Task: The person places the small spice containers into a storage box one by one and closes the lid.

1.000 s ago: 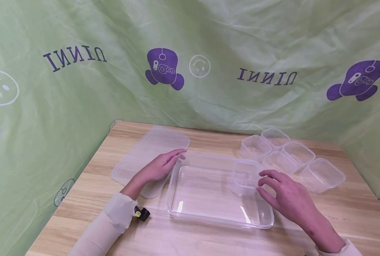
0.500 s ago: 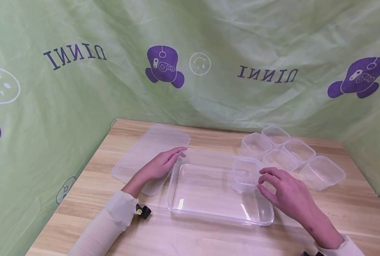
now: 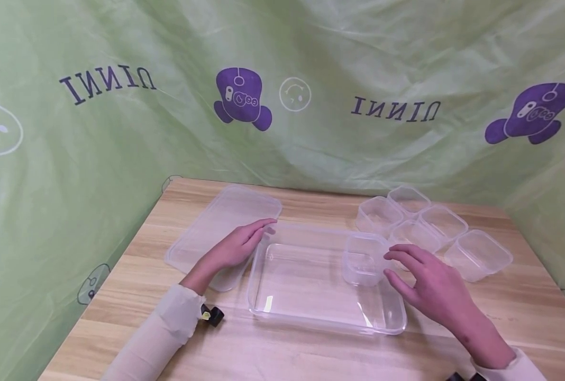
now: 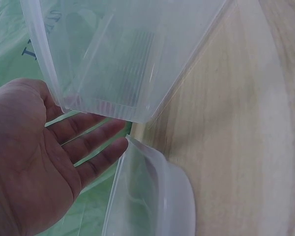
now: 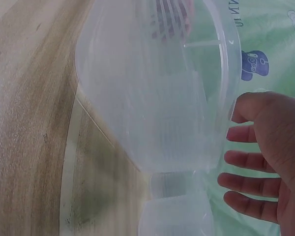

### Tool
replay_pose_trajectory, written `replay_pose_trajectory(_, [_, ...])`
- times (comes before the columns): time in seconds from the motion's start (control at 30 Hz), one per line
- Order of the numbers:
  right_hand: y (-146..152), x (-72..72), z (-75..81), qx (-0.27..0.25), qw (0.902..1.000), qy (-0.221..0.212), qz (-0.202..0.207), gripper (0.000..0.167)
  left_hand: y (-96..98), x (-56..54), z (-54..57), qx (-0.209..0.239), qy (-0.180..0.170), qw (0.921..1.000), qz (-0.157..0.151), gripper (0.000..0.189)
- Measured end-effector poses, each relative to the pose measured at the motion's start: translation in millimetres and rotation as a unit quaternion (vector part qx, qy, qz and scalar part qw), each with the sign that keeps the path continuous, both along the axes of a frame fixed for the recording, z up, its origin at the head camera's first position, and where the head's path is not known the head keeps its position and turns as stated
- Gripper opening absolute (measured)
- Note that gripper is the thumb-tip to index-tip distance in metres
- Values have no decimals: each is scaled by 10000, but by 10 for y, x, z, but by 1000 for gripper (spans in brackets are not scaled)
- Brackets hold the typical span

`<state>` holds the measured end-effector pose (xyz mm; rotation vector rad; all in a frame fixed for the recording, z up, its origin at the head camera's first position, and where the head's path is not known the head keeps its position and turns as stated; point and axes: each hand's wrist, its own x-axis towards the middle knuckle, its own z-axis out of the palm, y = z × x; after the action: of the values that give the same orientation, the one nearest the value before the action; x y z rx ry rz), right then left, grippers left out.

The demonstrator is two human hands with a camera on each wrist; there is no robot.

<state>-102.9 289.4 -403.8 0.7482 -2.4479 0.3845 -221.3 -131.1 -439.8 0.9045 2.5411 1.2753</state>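
A large clear plastic box [image 3: 320,317] lies in the middle of the head view. One small clear square container [image 3: 362,278] stands inside it, in the far right corner. My left hand [image 3: 237,246] rests at the box's far left corner, its fingers fairly straight; the left wrist view shows the thumb side against the wall [image 4: 103,59]. My right hand [image 3: 432,286] hovers at the box's right side, fingers loosely bent and spread, nothing held. In the right wrist view its thumb is close to the box rim [image 5: 231,64]; contact is hard to tell.
A flat translucent lid [image 3: 206,222] lies left of the box, partly under the left forearm. Several more small square containers [image 3: 480,256] stand together at the back right of the wooden table [image 3: 244,354]. A green printed curtain [image 3: 311,153] hangs behind.
The right hand has shifted slightly away from the small container, and its thumb and fingers have spread a little. The left hand, box and containers stay put; the head view shifts slightly.
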Motion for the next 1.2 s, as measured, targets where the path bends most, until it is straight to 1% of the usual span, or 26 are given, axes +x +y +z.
replay_pose_trajectory(0.13, [38,-1,25,-78,9999,92,-55,32,0,0,7,-8,-21,10000,-1,43])
replay_pose_trajectory(0.33, [107,1,49,-151,9991,259,-307,34,-4,-9,4,-23,-32,10000,-32,43])
replay_pose_trajectory(0.47, [164,2,55,-242,9985,261,-421,30,-3,-5,16,-40,-39,10000,-40,43])
replay_pose_trajectory(0.7, [262,-8,69,-285,9975,358,-546,31,4,18,42,-17,-31,10000,-66,43])
replay_pose_trajectory(1.1, [489,-35,77,-371,9954,327,-815,32,-4,16,48,-19,-33,10000,-83,43])
replay_pose_trajectory(1.2, [554,-35,77,-410,9941,250,-973,32,-6,20,55,4,3,9999,-100,43])
